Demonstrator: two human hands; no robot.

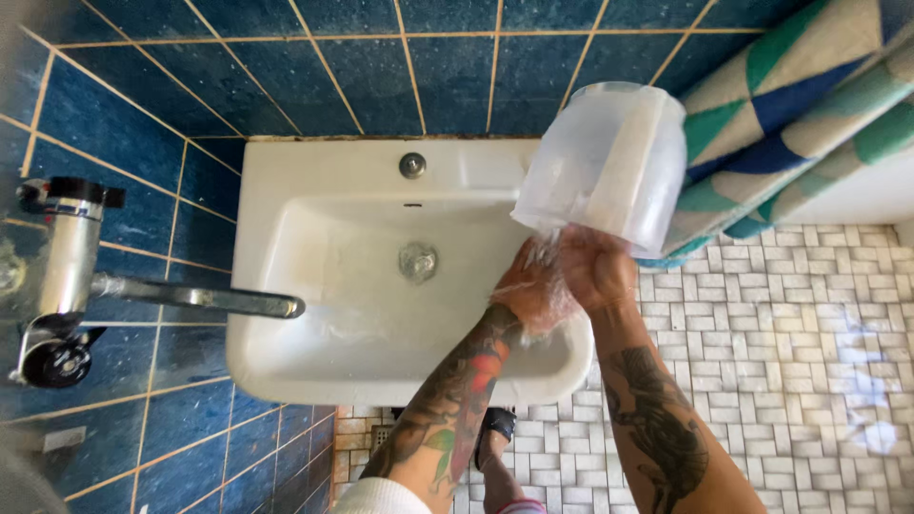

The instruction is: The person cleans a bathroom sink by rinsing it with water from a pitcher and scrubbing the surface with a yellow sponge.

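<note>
Both forearms carry dark tattoos, the left one with red and green; white sleeve hem; dark shoe (497, 422).

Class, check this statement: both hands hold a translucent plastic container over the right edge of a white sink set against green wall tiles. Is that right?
Not quite: the wall tiles are blue, not green, as the head view shows. The rest stands: the left hand and right hand hold the translucent plastic container over the white sink's right edge.

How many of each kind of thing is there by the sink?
Clear plastic tub, held up by the left hand and right hand: 1
White sink: 1
Metal tap: 1
Patterned towel: 1
Total: 4
</note>
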